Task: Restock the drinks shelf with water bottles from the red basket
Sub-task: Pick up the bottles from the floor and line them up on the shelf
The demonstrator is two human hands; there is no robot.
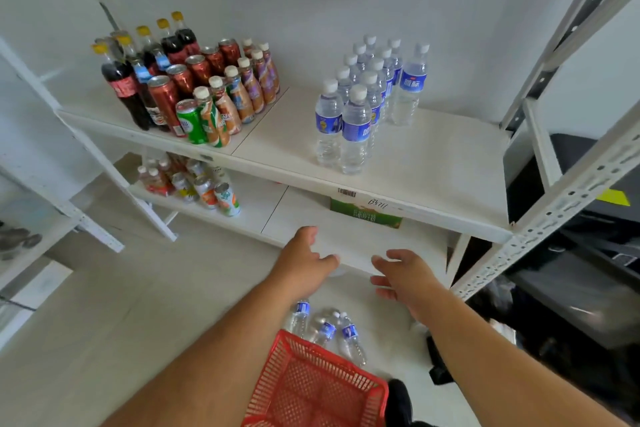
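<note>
Both hands empty — left hand (304,260), right hand (401,274) fingers loose | I reach down for three water bottles (327,328) beside red basket (311,381) — grip mid-body, stand behind shelf row (363,97).

upper shelf (433,163): water bottles (360,97) right, colas and cans (180,80) left
lower shelf (263,204): cans (204,184), green carton (365,215)
floor (121,305): red basket (311,388), three water bottles (327,329)
</note>
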